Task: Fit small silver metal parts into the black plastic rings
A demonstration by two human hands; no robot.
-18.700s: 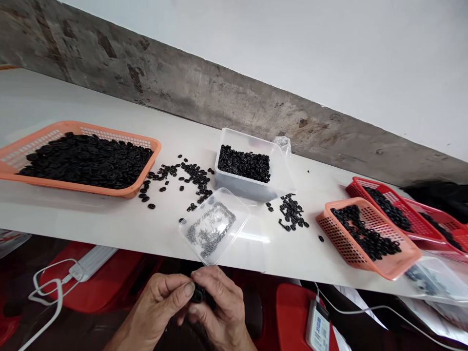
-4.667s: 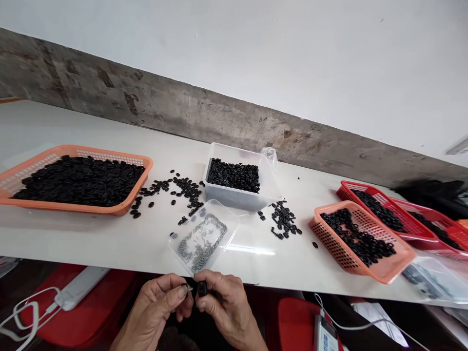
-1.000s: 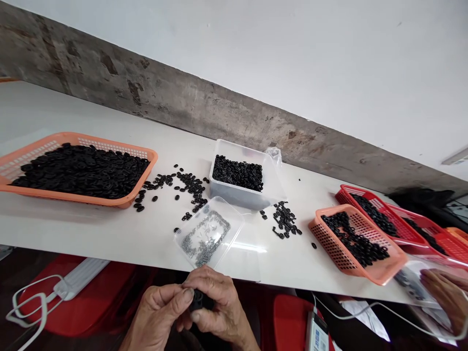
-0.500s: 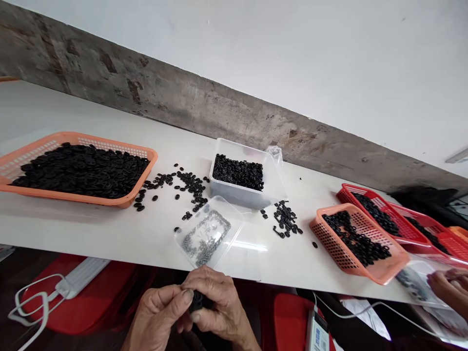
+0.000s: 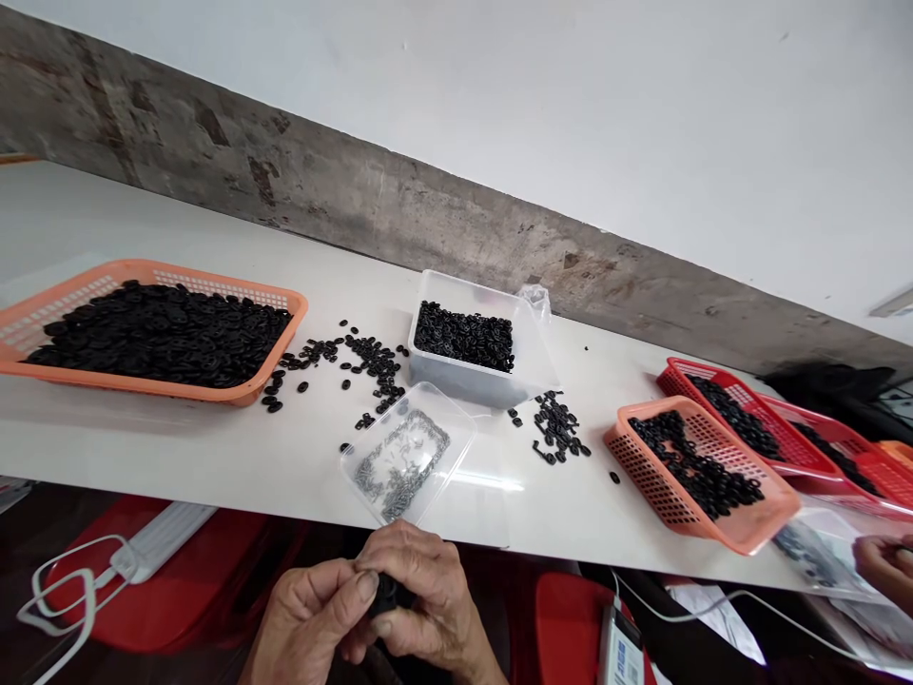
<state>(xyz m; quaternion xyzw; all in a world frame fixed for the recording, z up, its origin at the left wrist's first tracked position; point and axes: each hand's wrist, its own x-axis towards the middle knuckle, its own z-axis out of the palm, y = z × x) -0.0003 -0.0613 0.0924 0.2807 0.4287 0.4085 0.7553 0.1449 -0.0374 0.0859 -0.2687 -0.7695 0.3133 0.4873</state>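
My left hand (image 5: 318, 609) and my right hand (image 5: 424, 599) meet just below the table's front edge. Both are closed round a small black part (image 5: 383, 595), mostly hidden by my fingers. Its exact kind I cannot make out. Beyond my hands, a clear shallow tray (image 5: 456, 457) at the table edge holds many tiny silvery metal pieces (image 5: 403, 461). Behind it stands a translucent white box (image 5: 463, 381) with a heap of small black pieces (image 5: 463, 335). Loose black oval pieces (image 5: 375, 362) lie left of the box, and another small pile (image 5: 557, 426) lies on its right.
A large orange basket (image 5: 171, 388) of black oval pieces stands at left. On the right are a smaller orange basket (image 5: 663, 490) and red baskets (image 5: 799, 461) with black parts. Another person's hand (image 5: 884, 566) is at far right. Red stools (image 5: 143, 609) and white cables sit below.
My hands stay almost in place, with only slight finger movement around the black part. The other person's hand at far right has shifted a little to the right.
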